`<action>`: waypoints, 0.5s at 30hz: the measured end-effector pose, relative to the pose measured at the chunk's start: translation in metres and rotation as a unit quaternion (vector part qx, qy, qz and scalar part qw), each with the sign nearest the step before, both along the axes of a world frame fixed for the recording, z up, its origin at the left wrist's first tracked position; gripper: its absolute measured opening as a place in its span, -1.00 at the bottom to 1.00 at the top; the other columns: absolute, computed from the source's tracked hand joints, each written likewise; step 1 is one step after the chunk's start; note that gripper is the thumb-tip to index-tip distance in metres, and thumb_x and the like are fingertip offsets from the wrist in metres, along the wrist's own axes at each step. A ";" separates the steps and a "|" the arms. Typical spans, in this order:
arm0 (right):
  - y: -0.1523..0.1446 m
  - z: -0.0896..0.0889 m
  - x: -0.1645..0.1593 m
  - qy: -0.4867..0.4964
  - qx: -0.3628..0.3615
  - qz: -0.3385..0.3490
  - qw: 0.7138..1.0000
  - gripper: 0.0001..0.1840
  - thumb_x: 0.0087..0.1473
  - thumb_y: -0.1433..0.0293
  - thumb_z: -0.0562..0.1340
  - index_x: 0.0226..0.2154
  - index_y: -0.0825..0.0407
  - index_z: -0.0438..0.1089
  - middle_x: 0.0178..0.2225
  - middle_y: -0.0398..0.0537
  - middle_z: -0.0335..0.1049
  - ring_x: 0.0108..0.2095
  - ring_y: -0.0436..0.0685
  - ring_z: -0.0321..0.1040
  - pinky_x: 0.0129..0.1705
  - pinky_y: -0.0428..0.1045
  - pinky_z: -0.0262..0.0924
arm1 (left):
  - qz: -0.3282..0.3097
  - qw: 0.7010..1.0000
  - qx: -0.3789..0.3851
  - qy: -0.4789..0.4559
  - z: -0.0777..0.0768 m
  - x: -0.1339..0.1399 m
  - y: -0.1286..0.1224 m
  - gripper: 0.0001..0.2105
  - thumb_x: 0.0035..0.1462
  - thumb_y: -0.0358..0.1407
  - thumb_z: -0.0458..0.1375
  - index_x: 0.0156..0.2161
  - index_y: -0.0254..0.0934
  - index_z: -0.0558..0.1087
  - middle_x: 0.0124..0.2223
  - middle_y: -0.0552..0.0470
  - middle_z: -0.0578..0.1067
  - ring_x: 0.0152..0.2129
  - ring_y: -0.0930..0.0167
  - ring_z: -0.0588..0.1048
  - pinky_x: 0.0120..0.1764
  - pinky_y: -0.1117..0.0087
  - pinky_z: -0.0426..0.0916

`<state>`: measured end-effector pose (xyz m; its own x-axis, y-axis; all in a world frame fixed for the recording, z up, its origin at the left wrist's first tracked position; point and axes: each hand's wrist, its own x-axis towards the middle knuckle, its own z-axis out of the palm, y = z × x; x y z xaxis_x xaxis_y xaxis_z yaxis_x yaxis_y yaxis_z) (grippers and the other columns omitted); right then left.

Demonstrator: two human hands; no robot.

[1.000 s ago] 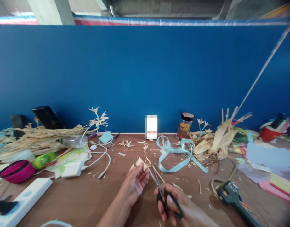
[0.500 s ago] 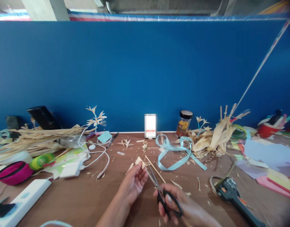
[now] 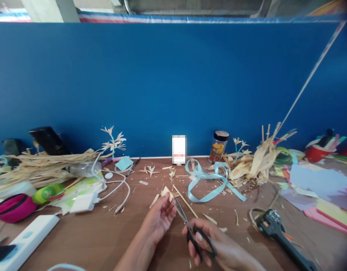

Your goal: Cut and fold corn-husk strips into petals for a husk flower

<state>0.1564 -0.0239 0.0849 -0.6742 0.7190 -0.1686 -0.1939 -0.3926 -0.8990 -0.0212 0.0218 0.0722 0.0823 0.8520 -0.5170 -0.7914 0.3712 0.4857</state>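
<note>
A blue panel [image 3: 150,82] is being fronted by the tabletop [image 3: 105,241], where a light-blue ribbon [image 3: 204,176] is being borne, right of centre. Nearer, the left hand [image 3: 162,216] and the right hand [image 3: 218,241] are both being clamped on things. Black-handled scissors [image 3: 183,215] are being gripped in the right, blades pointing far and left; a pale husk-like piece [image 3: 165,191] is being pinched in the left, near the blade tips.

Diffuse light, fairly bright; soft, faint shadows on brown tabletop [image 3: 105,241]. Blue partition [image 3: 150,82] darkens toward right edge. White rectangle [image 3: 179,146] blown out, border pixelated. Wide-angle stretch at sides, power strip [image 3: 42,227] skewed; slight blur overall.
</note>
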 end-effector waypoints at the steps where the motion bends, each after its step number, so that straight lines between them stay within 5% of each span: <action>1: 0.000 0.000 0.000 0.000 -0.001 -0.001 1.000 -0.52 -0.07 0.12 0.18 -0.22 0.17 0.22 -0.51 -0.06 0.32 -0.59 -0.12 0.26 -0.70 -0.29 -0.11 | -0.001 1.000 0.002 0.000 0.000 0.000 0.000 -0.96 0.01 -0.45 0.10 -0.38 -0.41 0.38 -0.54 -0.02 0.49 -0.64 0.51 0.47 -0.55 0.54 0.42; 15: 0.000 0.002 0.002 -0.019 -0.005 -0.015 1.000 -0.46 -0.12 0.04 0.17 -0.24 0.15 0.22 -0.53 -0.09 0.31 -0.61 -0.10 0.25 -0.71 -0.26 -0.14 | -0.006 0.996 0.057 0.066 -0.002 0.001 0.000 -0.95 -0.03 -0.42 0.16 -0.42 -0.37 0.35 -0.52 0.02 0.48 -0.63 0.54 0.47 -0.51 0.56 0.41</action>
